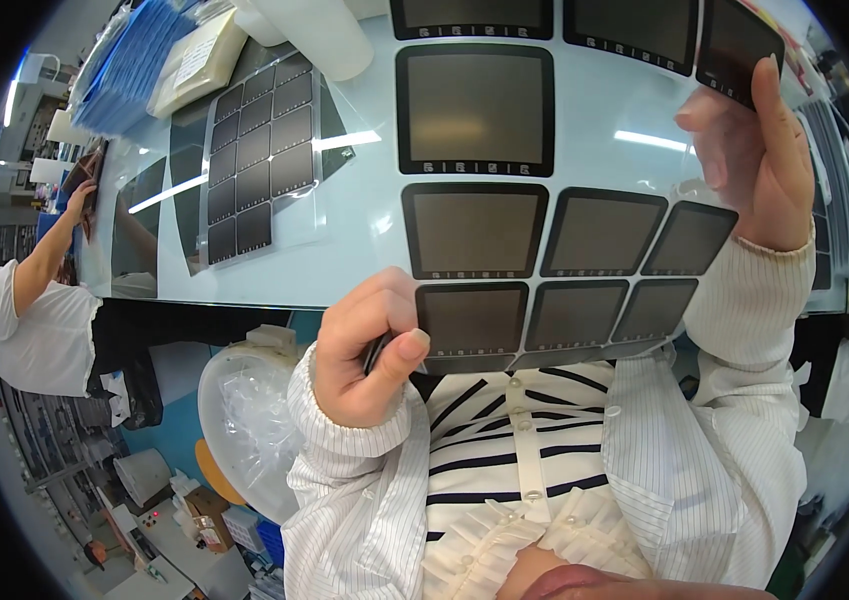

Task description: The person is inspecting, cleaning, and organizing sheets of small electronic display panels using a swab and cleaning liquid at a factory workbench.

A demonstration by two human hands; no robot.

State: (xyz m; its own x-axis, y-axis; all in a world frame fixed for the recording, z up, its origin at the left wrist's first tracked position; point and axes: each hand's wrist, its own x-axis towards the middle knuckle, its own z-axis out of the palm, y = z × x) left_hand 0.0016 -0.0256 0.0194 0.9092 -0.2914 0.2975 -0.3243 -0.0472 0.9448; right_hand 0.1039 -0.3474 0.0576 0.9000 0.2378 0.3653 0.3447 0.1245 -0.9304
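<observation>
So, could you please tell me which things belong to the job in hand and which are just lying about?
Likely the job:
- held dark-panelled sheet
- similar sheet on the table

Likely lying about:
- blue stack
- white tub of clear plastic

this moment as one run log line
left hand: holds panel sheet, lower-left edge | right hand: holds panel sheet, right edge | table: dark grid, left

Left hand point(362, 350), right hand point(779, 170): 2. Big dark panels point(474, 110): 10. Co-worker point(39, 325): 1. Plastic-filled tub point(211, 400): 1. Blue stack point(134, 70): 1.
</observation>
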